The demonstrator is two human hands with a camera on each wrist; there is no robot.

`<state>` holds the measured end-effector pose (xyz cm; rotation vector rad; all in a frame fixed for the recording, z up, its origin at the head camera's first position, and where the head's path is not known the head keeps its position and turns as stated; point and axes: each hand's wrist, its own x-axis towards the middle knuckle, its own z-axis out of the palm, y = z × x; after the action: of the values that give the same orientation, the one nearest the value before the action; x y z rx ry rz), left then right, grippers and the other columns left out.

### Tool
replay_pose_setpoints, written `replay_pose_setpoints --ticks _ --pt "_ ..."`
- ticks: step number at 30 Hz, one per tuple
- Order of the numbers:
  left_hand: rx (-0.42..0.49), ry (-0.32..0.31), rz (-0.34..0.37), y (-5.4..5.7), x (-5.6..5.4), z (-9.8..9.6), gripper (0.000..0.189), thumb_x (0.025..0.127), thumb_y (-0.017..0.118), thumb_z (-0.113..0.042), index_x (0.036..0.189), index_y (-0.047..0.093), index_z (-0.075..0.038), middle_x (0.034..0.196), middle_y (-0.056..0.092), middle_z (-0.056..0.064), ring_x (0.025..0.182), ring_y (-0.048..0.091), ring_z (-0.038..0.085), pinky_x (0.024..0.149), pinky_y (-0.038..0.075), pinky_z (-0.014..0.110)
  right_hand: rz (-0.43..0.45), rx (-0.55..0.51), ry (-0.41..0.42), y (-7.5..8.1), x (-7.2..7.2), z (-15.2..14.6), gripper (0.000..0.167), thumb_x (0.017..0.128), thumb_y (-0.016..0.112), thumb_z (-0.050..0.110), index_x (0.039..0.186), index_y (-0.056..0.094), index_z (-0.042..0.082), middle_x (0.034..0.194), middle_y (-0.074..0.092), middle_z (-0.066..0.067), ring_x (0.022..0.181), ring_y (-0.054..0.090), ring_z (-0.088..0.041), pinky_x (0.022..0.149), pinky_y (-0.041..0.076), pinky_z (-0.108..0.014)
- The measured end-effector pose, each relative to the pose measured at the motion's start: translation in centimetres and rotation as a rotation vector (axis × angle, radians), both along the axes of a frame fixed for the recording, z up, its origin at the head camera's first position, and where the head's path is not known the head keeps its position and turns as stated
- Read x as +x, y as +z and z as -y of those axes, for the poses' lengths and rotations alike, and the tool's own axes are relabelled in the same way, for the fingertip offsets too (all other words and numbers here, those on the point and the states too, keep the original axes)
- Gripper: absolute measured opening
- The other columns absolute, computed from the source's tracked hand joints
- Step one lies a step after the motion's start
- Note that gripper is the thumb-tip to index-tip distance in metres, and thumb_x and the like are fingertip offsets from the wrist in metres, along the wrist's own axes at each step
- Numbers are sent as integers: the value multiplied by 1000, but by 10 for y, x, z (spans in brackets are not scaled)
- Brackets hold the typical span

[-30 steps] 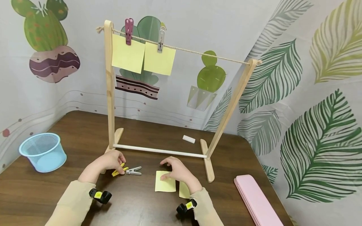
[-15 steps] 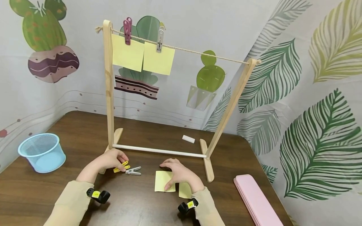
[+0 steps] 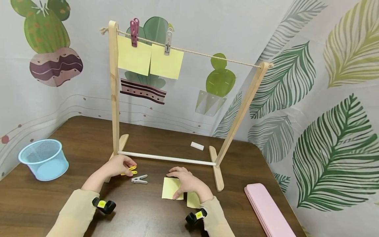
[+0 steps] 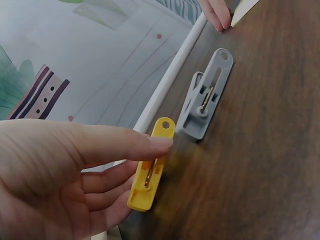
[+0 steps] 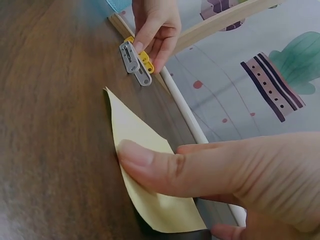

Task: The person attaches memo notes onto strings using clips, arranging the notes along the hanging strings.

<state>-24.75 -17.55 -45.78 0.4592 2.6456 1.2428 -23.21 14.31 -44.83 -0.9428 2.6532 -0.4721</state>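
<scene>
Between thumb and fingers, my left hand (image 3: pixel 117 166) pinches a yellow clothespin (image 4: pixel 146 187), its handle ends pointing right in the head view. Just to the right of it a grey clothespin (image 3: pixel 139 179) lies on the table. My right hand (image 3: pixel 187 181) grips a square yellow sticky note (image 5: pixel 167 212), thumb on top and fingers at the far side. The note bends, and its near edge stands off the table in the right wrist view. Partly under the right wrist in the head view lies another yellow note (image 3: pixel 193 200).
Behind the hands stands a wooden rack (image 3: pixel 114 92) with a white bottom bar (image 3: pixel 165 158) and a string. Two yellow notes (image 3: pixel 133 59) hang there from purple and grey clothespins. A blue mesh basket (image 3: pixel 48 169) is left, a pink case (image 3: pixel 267 207) right, a white block (image 3: pixel 197 145) behind.
The yellow clothespin has turned and shifted slightly away from the grey one in my left hand. My right thumb has slid to the note's near edge, and the note has risen a little.
</scene>
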Motion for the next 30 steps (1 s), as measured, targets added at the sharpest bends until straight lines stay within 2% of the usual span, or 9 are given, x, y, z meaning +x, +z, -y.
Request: replay_pose_setpoints --ticks 6,13,19,23,30 --pt "9 14 -6 -2 -1 -2 32 68 82 1 98 72 7 87 72 10 80 63 17 70 52 31 -4 -14 -5 -3 -1 -1 81 60 93 26 132 61 11 143 49 -4 133 42 -28 108 36 -48" --pt "3 0 -3 -5 -3 -3 32 68 81 1 97 71 7 87 72 9 79 63 16 70 52 31 -7 -38 -7 -5 -2 -1 81 58 94 25 130 60 14 140 51 -4 130 43 -26 106 38 -46" --pt "-5 1 -2 -6 -2 -4 36 67 82 1 99 70 7 88 70 8 80 62 17 72 51 32 19 -99 -29 -4 -2 -2 79 56 95 20 127 59 16 123 57 -1 116 47 -20 99 41 -37" --pt "-12 14 -18 -6 -1 -5 36 66 84 -1 99 70 7 87 70 8 79 61 16 72 51 32 35 -102 -46 -4 -3 -1 79 56 95 19 126 59 18 114 59 1 108 48 -15 93 42 -30" --pt "-18 37 -53 -8 0 -8 34 65 87 -6 93 70 5 81 68 5 75 59 14 69 49 29 -4 -70 -44 -6 -5 0 79 58 95 23 129 61 12 117 62 -1 110 52 -17 95 44 -30"
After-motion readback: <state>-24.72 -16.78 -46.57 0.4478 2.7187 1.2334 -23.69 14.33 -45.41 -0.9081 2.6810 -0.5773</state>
